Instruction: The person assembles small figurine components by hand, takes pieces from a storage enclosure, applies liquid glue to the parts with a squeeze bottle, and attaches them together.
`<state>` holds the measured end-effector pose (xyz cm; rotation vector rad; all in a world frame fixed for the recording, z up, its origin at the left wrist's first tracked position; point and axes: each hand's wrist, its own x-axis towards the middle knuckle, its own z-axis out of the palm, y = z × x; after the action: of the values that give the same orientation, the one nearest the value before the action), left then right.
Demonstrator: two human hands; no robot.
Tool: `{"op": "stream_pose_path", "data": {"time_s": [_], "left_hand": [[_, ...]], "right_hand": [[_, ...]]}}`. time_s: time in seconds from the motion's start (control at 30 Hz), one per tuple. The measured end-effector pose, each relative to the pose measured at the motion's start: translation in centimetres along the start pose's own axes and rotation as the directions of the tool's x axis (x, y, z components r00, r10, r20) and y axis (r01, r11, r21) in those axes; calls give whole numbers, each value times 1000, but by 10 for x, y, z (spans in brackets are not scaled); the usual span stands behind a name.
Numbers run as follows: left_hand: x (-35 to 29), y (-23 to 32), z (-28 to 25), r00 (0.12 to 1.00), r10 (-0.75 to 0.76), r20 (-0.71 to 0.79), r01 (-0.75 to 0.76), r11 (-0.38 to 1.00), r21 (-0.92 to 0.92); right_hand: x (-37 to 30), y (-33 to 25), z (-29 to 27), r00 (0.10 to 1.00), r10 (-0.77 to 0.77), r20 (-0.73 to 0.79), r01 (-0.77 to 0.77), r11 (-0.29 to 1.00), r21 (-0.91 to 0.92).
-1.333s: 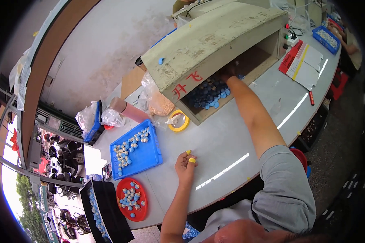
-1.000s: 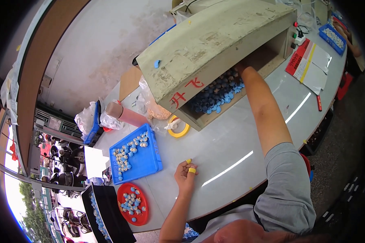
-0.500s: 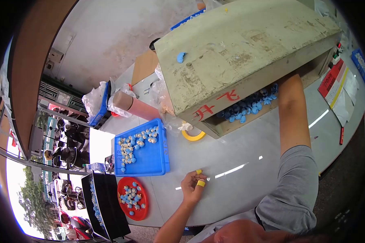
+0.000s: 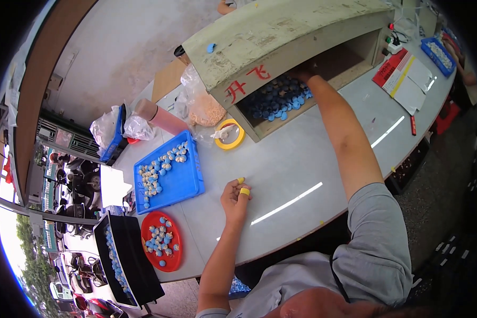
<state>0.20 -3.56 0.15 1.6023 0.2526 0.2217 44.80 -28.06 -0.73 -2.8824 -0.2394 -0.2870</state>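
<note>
My left hand [image 4: 235,199] hovers over or rests on the grey table, fingers curled in, with yellow wraps on the thumb and one finger. Whatever it may pinch is too small to make out. My right arm reaches into a pale green, worn wooden box [image 4: 281,37] with an open front. Inside, my right hand [image 4: 305,75] is at the back of a heap of small blue pieces [image 4: 281,98]; shadow hides its fingers. Left of my left hand lies a blue tray [image 4: 177,185] with small blue-and-white pieces along two sides.
A red plate [image 4: 169,259] and a black bin [image 4: 135,254] hold similar pieces at the left. Yellow tape [image 4: 240,139], a bag of pinkish bits [image 4: 206,114] and a pink bottle [image 4: 169,121] stand near the box. Papers [image 4: 403,79] and a red marker [image 4: 413,125] lie right.
The view has shifted, showing more of the box's inside. My right hand has moved left within the box, to the blue heap. My left hand keeps its curled shape.
</note>
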Motion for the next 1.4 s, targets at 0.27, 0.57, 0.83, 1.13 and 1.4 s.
{"op": "stream_pose_path", "data": {"time_s": [0.27, 0.57, 0.83, 1.13, 1.4], "left_hand": [[0, -1, 15, 999, 22, 34, -20, 998, -63], [-3, -1, -4, 999, 9, -37, -9, 1000, 4], [-1, -4, -2, 998, 53, -42, -53, 999, 11], [-3, 4, 0, 999, 20, -34, -20, 1000, -2], [-4, -3, 1, 996, 26, -86, -17, 994, 105]], "right_hand": [[-27, -17, 4, 976, -157, -152, 151, 987, -48], [-104, -112, -47, 916, -395, 72, 386, 916, 113], [-137, -95, -69, 923, -345, 170, 358, 932, -57], [-102, -122, -64, 920, -386, 72, 381, 922, 72], [-91, -158, -43, 800, -549, -242, 600, 745, 293]]}}
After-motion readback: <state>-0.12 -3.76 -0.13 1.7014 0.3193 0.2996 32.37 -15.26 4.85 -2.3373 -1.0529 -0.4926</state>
